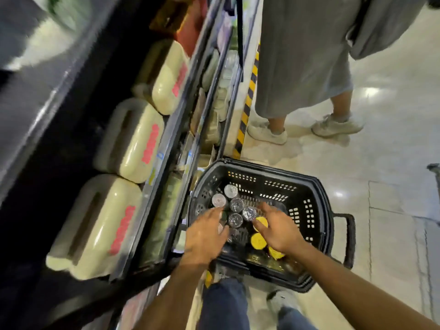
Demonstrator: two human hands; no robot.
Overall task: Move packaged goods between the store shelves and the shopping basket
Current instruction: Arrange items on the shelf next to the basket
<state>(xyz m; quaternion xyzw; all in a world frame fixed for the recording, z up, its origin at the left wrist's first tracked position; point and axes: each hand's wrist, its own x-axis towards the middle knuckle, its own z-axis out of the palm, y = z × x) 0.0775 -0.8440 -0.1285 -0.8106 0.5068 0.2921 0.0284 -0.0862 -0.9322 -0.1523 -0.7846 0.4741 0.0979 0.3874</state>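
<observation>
Nearest the camera: jeans (223, 303). The person is bent over the basket (307, 210), which sits on the floor (392, 139) right against the shelf (166, 148) front.

Left hand (204, 236) hovers over the basket's near-left part, fingers straight and spread, gripping nothing. Right hand (279, 231) is over the near-right part, also spread and empty. Its thumb is right by one yellow lid; can't tell if it touches, as the frame is blurred.

Goods: silver-lidded jars (235, 204) stand upright in a tight cluster on the basket's left side, between and just beyond the two hands. Yellow-lidded jars (258, 239) sit nearer, beside and partly under the right hand. The far-right part of the basket holds nothing I can see.

Step, my read: both hands are empty and low over the lids, so a pick from the basket looks in hand, one jar per hand. One frame doesn't fully settle the direction.

Next move calls for:
- closing the fingers round a lid or jar shoulder; the jars are packed close, so there's little finger room
- lifting straight up to clear the neighbours and the basket wall
- then swinging left to the shelf

Farther out: the upper tier holds big cream jugs (133, 139) with red labels; the lower tiers are too blurred to name. A striped strip (247, 103) runs along the shelf base. Another person (304, 55) in grey stands beyond, well apart from the basket.
</observation>
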